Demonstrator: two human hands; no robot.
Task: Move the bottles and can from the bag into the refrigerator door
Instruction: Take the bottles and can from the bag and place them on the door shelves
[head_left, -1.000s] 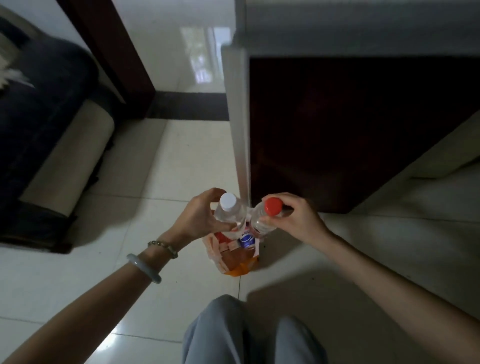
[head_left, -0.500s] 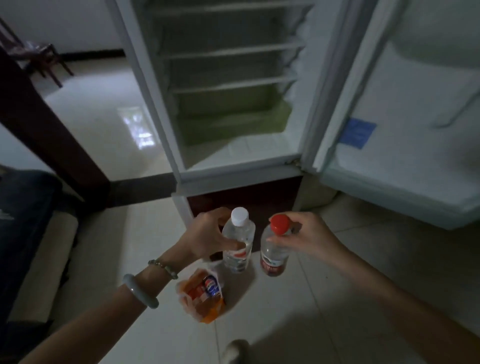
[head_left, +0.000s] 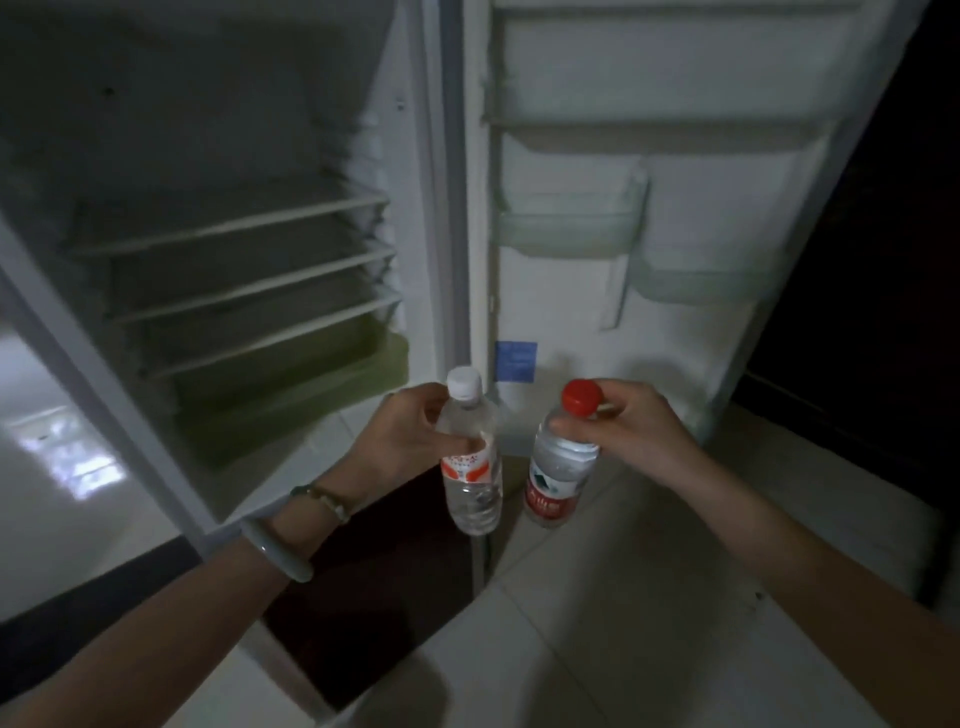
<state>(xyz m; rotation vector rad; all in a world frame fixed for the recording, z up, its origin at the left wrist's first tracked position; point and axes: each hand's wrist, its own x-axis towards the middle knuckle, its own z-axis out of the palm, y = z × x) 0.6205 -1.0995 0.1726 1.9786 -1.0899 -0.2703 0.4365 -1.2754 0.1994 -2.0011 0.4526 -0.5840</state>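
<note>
Low at six o'clock from the middle of the view, two hands each hold a water bottle out before an open refrigerator. The left hand (head_left: 410, 436) has its fingers curled round the shoulder of a clear bottle with a white cap (head_left: 470, 467), the thumb lying on the top of its red and white label. The right hand (head_left: 623, 431) pinches a clear bottle with a red cap (head_left: 558, 467) at the neck, just under the cap, between thumb and curled fingers. Both bottles hang roughly upright above the tiled floor (head_left: 597, 623). They are near each other but apart, the red-capped one at three o'clock from the white-capped one.

Neither bottle touches the refrigerator door (head_left: 727, 218), which stands open and fills the view from twelve to three o'clock. On its inner face, a pale green bin (head_left: 566, 228) sits at one o'clock from the bottles. A second bin (head_left: 691, 283) lies lower, at four o'clock from the first, and a long shelf rail (head_left: 660, 130) crosses above both. A small blue sticker (head_left: 516, 360) is on the door at one o'clock from the white cap, just beside it.

From nine to eleven o'clock is the refrigerator's dim inside, with three wire shelves (head_left: 234, 260) stacked above a green drawer (head_left: 291, 395) at the bottom.

The left wrist, at seven o'clock, wears a pale bangle (head_left: 278, 551) and, nearer the hand, a thin beaded bracelet (head_left: 324, 501).
</note>
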